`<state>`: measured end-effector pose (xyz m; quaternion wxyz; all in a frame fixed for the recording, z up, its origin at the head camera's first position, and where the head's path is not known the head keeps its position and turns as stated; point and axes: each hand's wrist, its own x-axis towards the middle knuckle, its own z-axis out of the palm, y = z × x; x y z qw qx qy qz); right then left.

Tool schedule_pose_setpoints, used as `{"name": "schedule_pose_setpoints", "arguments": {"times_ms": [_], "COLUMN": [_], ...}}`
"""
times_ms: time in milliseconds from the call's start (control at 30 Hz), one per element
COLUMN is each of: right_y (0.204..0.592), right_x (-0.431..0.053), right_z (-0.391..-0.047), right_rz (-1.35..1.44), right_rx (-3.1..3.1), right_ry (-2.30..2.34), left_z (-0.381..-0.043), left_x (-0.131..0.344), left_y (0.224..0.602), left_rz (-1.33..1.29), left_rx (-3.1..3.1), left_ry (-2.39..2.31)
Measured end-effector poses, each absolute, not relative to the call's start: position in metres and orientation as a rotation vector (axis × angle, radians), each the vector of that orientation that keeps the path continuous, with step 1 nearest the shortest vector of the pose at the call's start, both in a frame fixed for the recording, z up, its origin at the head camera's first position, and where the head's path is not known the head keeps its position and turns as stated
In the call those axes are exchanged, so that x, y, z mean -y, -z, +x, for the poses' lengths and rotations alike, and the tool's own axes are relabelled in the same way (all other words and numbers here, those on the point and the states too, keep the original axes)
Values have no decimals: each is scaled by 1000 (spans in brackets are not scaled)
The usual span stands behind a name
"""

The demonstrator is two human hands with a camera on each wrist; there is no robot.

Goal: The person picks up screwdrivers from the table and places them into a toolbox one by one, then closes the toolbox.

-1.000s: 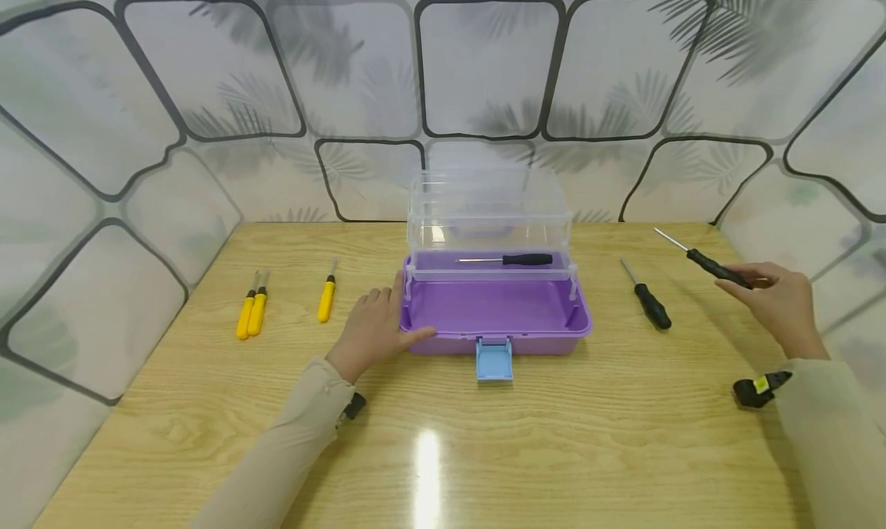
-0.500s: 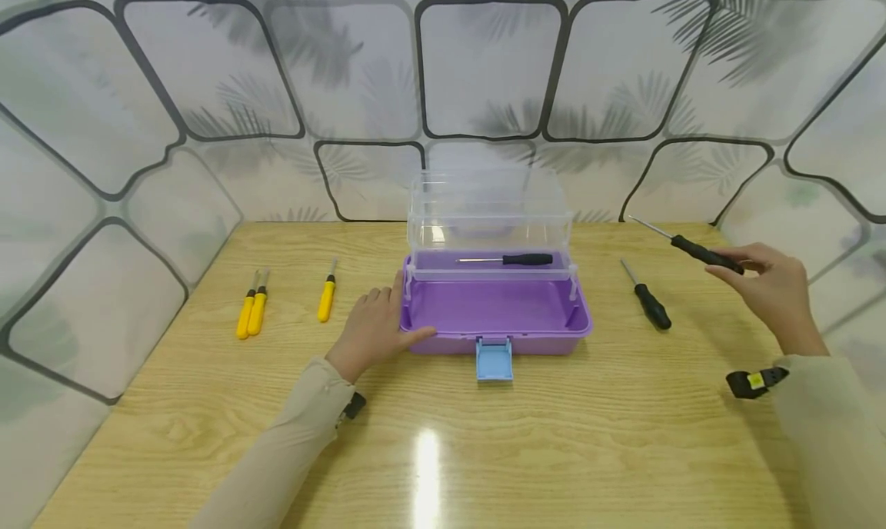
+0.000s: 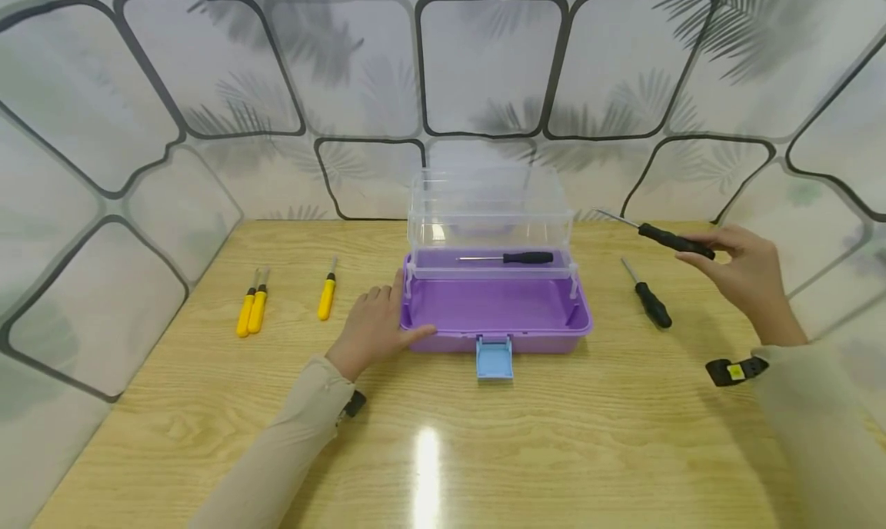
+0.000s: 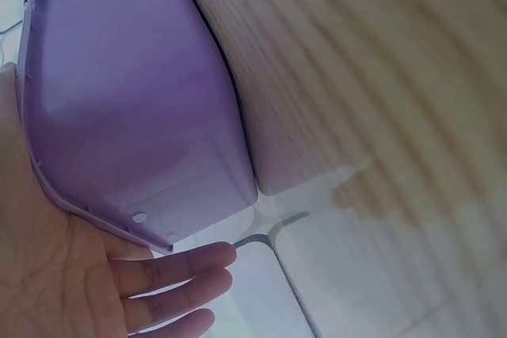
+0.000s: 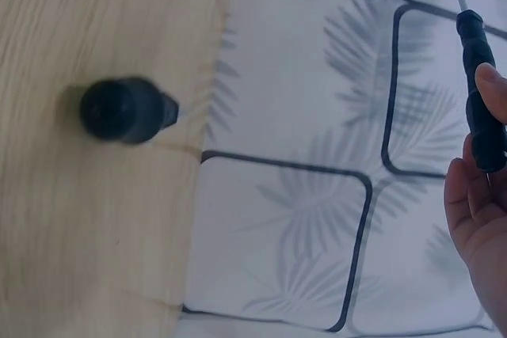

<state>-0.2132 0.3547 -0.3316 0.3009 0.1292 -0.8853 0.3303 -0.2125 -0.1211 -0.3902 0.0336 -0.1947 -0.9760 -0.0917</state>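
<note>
A purple toolbox (image 3: 494, 343) stands on the table with its transparent lid (image 3: 490, 206) raised and its blue latch (image 3: 494, 358) hanging down in front. My left hand (image 3: 374, 329) rests against the box's left end, thumb over the front rim and fingers straight along the side, as the left wrist view also shows. To the right of the box, my right hand (image 3: 744, 271) pinches a black-handled screwdriver (image 3: 674, 239) above the table, its shaft pointing left. Another black screwdriver (image 3: 651, 304) lies on the table below it. A third, thinner screwdriver (image 3: 527, 258) lies at the back of the box, behind the lid's lower edge.
Left of the box lie three yellow-handled tools: a close pair, with one yellow tool (image 3: 256, 312) on its right side, and a single one (image 3: 327, 298) nearer the box. A patterned wall covering (image 3: 484, 68) rises behind the wooden table (image 3: 554, 444).
My right hand has moved left toward the box, carrying the screwdriver, and its shaft has turned more level. The left hand and the toolbox have stayed where they were.
</note>
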Motion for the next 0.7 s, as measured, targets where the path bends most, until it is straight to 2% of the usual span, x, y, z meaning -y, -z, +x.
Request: {"name": "schedule_pose_setpoints", "arguments": {"times_ms": [700], "right_y": [319], "right_x": [-285], "right_z": [-246], "right_rz": [691], "right_rx": [2334], "right_ry": [-781], "left_z": [-214], "left_x": [121], "left_y": [393], "left_rz": [-604], "left_rx": [2980], "left_ry": [272]}}
